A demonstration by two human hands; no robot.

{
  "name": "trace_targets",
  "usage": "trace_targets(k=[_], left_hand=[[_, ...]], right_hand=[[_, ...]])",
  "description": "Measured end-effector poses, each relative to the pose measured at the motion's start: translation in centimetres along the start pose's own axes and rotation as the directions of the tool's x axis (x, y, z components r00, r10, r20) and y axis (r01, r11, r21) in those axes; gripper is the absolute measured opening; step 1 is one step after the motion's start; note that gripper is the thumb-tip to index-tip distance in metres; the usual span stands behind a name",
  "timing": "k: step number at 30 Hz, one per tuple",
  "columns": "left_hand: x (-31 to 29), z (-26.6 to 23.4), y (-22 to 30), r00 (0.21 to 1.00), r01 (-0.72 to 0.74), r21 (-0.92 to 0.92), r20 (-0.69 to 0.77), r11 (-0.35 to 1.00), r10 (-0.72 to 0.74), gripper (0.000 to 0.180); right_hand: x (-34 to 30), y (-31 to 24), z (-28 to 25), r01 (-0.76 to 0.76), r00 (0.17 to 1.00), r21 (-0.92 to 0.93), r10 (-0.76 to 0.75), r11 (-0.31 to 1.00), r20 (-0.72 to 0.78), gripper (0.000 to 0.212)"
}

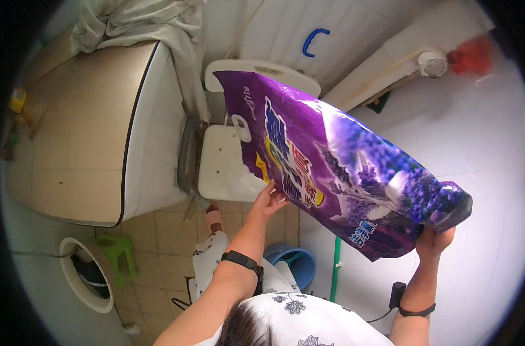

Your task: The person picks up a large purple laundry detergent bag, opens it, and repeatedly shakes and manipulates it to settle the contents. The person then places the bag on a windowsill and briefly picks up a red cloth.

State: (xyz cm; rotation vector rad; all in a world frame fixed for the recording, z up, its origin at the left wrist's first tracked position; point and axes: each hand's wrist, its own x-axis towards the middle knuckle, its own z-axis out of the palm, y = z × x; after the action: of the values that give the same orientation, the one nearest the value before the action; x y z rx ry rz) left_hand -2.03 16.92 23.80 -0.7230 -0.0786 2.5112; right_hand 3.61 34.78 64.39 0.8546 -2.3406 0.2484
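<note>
A large, glossy purple detergent bag [326, 161] printed with lavender flowers hangs slantwise before me. It looks rather flat, and a white-rimmed handle hole shows near its upper left end. My left hand [268, 200] is closed on the bag's lower left edge, its thumb against the front and part of the fingers behind. At the opposite end my right hand [434, 241] grips the lower right corner, which is bunched and folded; some of its fingers are hidden by the plastic.
Behind the bag stands a white shower chair [216, 164]. On the left is a washing machine [95, 132] with cloth [141, 26] on top. A green stool [117, 259], a round white-rimmed basket [66, 248] and a blue bucket [308, 268] stand low down. A blue handle [311, 41] is on the wall.
</note>
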Motion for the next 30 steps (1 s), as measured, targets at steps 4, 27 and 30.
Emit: trace_targets(k=[4,27,30], left_hand=[[-1.2,1.1,1.4,0.978,-0.152,-0.078,0.132,0.985,0.161,0.036],[-21.6,35.0,4.3,0.670,-0.717,0.659,0.742,-0.226,0.039,0.026],[-24.5,36.7,3.8,0.635,-0.730,0.621,0.771,-0.286,0.054,0.028]], right_hand=[[-3.2,1.1,-2.7,-0.304,0.933,0.176,0.330,0.936,-0.143,0.009],[-18.5,11.9,22.4,-0.745,0.556,0.637,0.343,-0.197,0.757,0.068],[-13.5,9.4,23.6,-0.494,0.788,0.732,0.114,-0.469,0.605,0.058]])
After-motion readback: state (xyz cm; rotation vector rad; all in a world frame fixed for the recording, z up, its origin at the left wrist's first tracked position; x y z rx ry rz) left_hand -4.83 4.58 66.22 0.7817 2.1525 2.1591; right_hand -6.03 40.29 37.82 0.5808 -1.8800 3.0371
